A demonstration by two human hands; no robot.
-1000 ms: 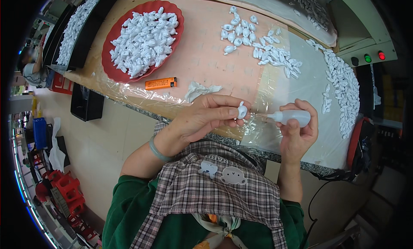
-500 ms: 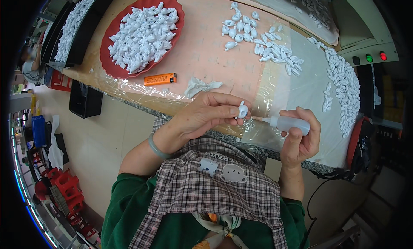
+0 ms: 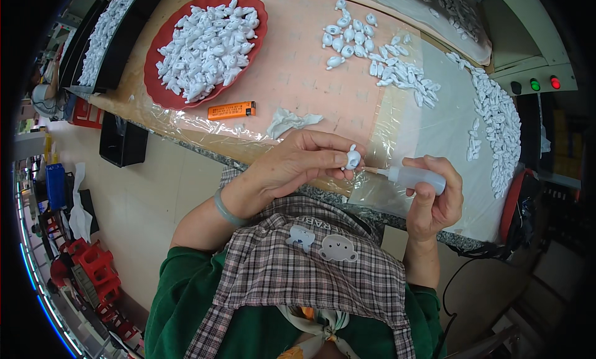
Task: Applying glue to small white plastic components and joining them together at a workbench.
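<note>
Step in hand, by the look of it: applying glue/fluid to one small white plastic figurine (image 3: 352, 157); left hand (image 3: 298, 166) pinches it closed-fingered above the counter (image 3: 292, 80) edge; right hand (image 3: 434, 201) wraps a small translucent squeeze bottle (image 3: 416, 178), nozzle approx. touching it, contact unclear; next move needs a steady nozzle, light squeeze.

We see a bright, even light from above, with only soft, faint shadows under the hands and no harsh contrast. Mild glare sits on the clear plastic sheet (image 3: 428, 135) covering the bench. The fisheye bends straight edges near the dark, vignetted rim, while the centre stays sharp.
</note>
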